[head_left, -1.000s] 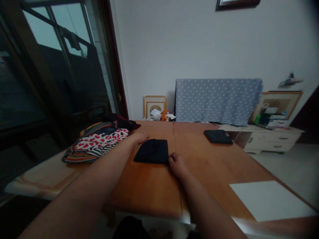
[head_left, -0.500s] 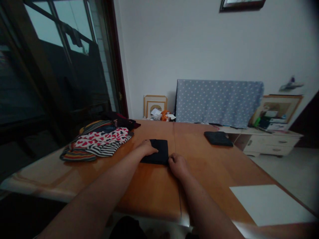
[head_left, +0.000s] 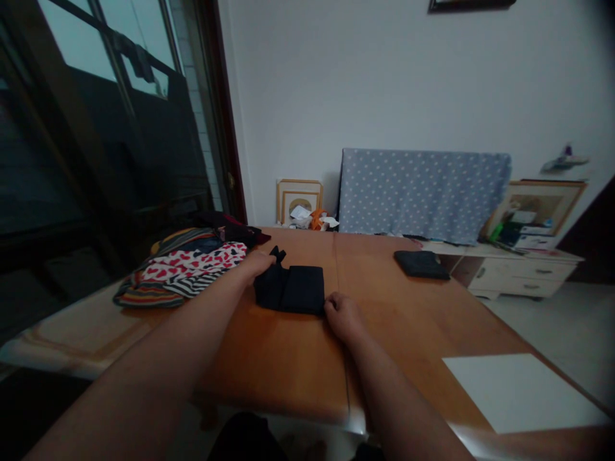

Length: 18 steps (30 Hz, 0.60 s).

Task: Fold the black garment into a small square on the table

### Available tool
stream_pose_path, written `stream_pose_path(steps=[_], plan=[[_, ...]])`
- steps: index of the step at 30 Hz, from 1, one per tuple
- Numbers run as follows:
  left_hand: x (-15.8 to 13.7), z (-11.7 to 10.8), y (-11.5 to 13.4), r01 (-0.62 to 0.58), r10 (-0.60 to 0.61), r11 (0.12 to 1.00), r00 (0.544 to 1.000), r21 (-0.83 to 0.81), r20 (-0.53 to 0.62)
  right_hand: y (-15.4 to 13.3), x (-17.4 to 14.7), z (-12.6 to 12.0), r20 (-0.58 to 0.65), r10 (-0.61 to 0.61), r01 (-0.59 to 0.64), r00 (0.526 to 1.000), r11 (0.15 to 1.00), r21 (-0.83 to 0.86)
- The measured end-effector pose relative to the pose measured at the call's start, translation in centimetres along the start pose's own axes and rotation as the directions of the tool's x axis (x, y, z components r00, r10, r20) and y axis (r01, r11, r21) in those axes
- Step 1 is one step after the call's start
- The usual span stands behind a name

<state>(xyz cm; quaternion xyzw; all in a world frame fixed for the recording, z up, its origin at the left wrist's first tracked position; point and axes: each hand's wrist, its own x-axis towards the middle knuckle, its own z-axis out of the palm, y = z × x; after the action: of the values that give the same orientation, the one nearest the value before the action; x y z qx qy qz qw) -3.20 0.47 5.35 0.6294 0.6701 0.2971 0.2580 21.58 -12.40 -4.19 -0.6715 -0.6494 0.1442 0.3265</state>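
A dark navy folded garment (head_left: 303, 289) lies on the wooden table in front of me; its exact kind does not show. My left hand (head_left: 260, 262) pinches the garment's left end and lifts that flap a little off the table. At the near right corner of the garment, my right hand (head_left: 342, 312) is closed, with fingertips gripping its edge. To the left sits a pile of clothes (head_left: 196, 261) with striped and heart-printed fabric, close to my left hand. Another dark folded garment (head_left: 421, 264) rests at the far right of the table.
The wooden table (head_left: 384, 333) has a seam down its middle. A white sheet (head_left: 521, 392) lies at its near right. Behind the table stand a polka-dot cloth cover (head_left: 423, 195), framed pictures and a white cabinet (head_left: 523, 275). Glass doors (head_left: 120, 141) are at the left.
My left hand has moved left and slightly up from the garment's middle, drawing its left flap outward and raised. My right hand has stayed at the near right corner.
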Motion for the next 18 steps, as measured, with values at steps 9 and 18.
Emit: stream_pose_path(steps=[9, 18], plan=[[-0.8, 0.7, 3.5, -0.040, 0.053, 0.995, 0.989, -0.097, 0.138, -0.2, 0.0, -0.1, 0.021, 0.026, -0.026, 0.999, 1.000, 0.014], [-1.8, 4.4, 4.5, -0.106, 0.126, 0.991, 0.944, -0.080, 0.305, -0.4, -0.1, -0.2, 0.014, 0.018, -0.018, 1.000, 1.000, -0.004]])
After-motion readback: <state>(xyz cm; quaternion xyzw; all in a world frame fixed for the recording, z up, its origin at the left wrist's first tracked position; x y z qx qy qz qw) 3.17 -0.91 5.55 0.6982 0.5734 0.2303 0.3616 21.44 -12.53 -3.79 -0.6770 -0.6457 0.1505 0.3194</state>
